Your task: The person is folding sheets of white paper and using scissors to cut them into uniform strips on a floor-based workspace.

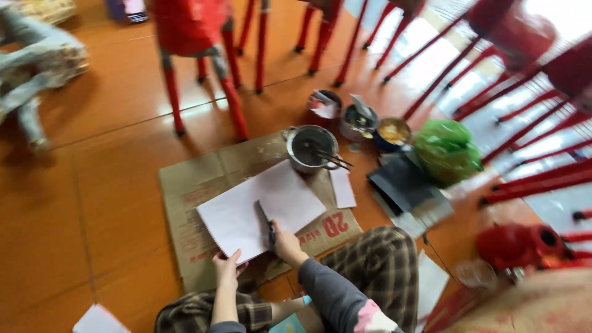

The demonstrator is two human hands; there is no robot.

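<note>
A large white sheet of paper (259, 206) lies on a flattened brown cardboard (191, 191) on the orange floor. My left hand (226, 268) pinches the sheet's near edge. My right hand (287, 242) grips a dark knife (266, 222) whose blade lies across the sheet, pointing away from me. A smaller white strip of paper (342, 187) rests beside the big sheet. My legs in plaid trousers (376, 265) are folded under me.
A metal pot (310, 148) holding dark tools stands at the cardboard's far edge, with small bowls (393, 132) of paste and a green plastic bag (447, 151) to its right. Dark card sheets (404, 182) lie nearby. Red chair legs (234, 105) surround the spot.
</note>
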